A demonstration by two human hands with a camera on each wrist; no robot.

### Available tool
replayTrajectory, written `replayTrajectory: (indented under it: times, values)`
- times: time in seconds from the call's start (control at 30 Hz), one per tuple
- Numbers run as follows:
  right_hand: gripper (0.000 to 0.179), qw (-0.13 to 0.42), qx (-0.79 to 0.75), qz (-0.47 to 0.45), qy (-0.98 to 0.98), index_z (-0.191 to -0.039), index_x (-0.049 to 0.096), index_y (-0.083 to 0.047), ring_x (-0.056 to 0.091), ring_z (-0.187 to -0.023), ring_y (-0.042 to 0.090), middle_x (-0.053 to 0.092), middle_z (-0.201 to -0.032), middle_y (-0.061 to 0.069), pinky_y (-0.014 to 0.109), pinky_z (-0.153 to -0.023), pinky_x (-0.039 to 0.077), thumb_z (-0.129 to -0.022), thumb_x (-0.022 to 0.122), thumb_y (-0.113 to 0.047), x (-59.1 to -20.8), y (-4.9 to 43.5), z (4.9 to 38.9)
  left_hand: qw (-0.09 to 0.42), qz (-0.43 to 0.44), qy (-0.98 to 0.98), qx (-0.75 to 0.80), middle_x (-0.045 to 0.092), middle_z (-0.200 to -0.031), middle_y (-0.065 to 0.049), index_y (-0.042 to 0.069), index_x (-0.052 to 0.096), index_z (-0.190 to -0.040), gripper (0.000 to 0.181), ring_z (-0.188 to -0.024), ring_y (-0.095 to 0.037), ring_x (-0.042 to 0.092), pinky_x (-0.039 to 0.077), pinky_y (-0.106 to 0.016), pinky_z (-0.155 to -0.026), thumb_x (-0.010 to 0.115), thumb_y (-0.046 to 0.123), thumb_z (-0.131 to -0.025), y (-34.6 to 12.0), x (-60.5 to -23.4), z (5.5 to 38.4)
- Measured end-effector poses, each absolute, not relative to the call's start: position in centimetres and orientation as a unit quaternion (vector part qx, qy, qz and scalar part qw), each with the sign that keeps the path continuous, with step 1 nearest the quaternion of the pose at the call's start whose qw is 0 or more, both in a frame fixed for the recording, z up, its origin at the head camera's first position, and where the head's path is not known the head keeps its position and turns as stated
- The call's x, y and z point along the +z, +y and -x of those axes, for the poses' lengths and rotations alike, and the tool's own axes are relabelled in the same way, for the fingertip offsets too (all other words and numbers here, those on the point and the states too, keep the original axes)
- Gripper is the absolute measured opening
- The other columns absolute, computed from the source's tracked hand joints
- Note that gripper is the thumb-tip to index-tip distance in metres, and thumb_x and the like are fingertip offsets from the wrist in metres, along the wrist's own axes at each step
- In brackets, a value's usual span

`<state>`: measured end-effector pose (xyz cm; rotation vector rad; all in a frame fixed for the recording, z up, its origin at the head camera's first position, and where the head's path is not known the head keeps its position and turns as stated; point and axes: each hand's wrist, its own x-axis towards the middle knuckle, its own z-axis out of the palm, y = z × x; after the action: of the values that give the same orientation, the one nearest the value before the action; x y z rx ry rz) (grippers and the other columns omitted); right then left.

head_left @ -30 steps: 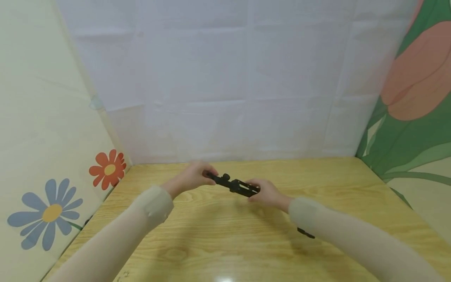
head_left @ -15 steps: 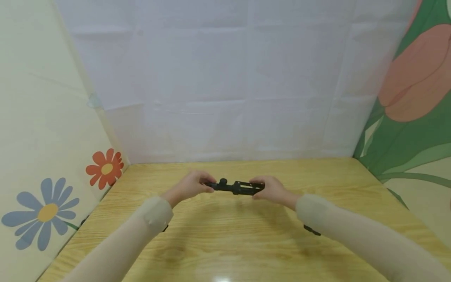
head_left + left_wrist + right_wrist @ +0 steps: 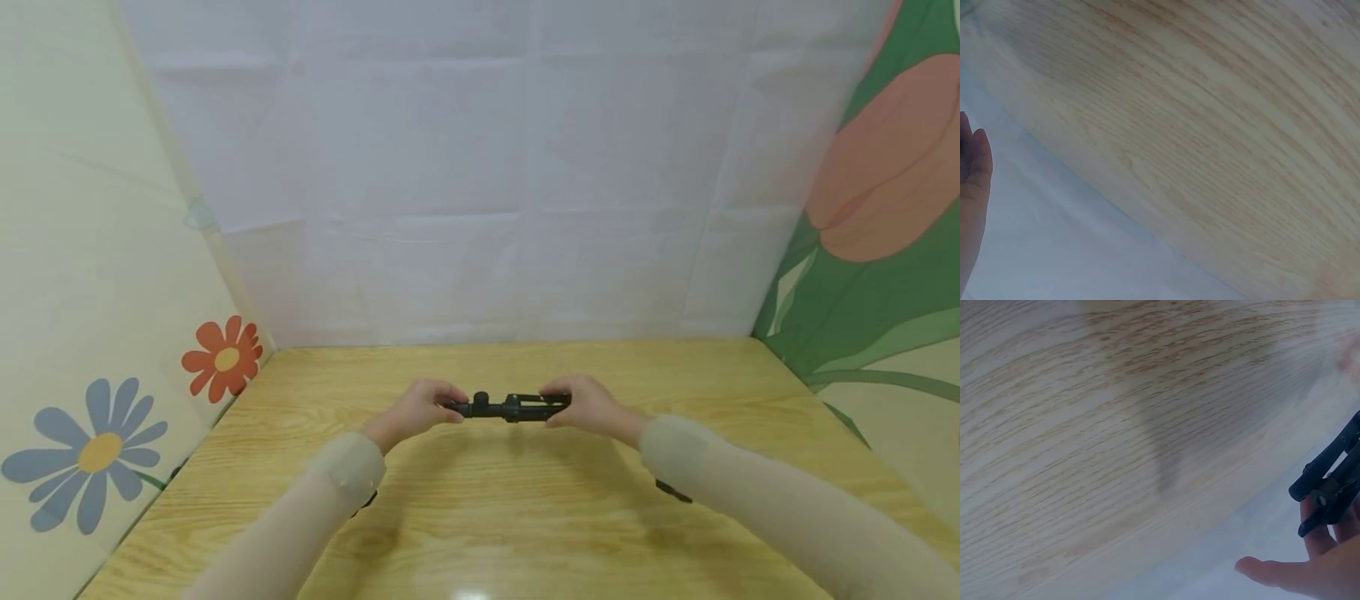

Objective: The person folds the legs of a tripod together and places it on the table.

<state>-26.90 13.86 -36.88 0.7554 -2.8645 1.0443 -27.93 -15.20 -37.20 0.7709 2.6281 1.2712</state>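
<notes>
A black mini tripod with a round knob lies level between the two hands in the head view, held above the wooden table. The left hand grips its left end, beside the knob. At the right end, the right hand holds the slim folded legs. In the right wrist view the tripod's leg parts and a hinge lie against the fingers of the right hand, its thumb standing apart from them. Only part of the left hand enters the left wrist view, and the tripod is out of sight there.
The wood-grain table extends under both arms. A white sheet hangs behind its far edge. Flower-printed panels stand on both sides, with a blue flower at left and a pink tulip at right.
The tripod has turned from slanting down to the right to nearly level. The left hand has come down, and the right hand has shifted slightly right. Both keep their hold.
</notes>
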Motion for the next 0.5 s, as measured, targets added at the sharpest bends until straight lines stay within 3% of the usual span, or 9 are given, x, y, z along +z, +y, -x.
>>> replayTrajectory:
  times: [0.5]
  values:
    - [0.049,-0.005,0.32,-0.235,-0.918,-0.117,0.066,0.005,0.059,-0.112,0.038,0.066,-0.117,0.019,0.052,-0.098,0.044,-0.073,0.084,-0.003,-38.0,14.8,27.3,0.071,-0.234,0.868,0.432,0.068,-0.104,-0.019,-0.009,0.067,-0.105,0.024,-0.096,-0.028,0.066,0.054,-0.036,-0.081,0.072,-0.008,-0.081,-13.9,-39.4,28.4]
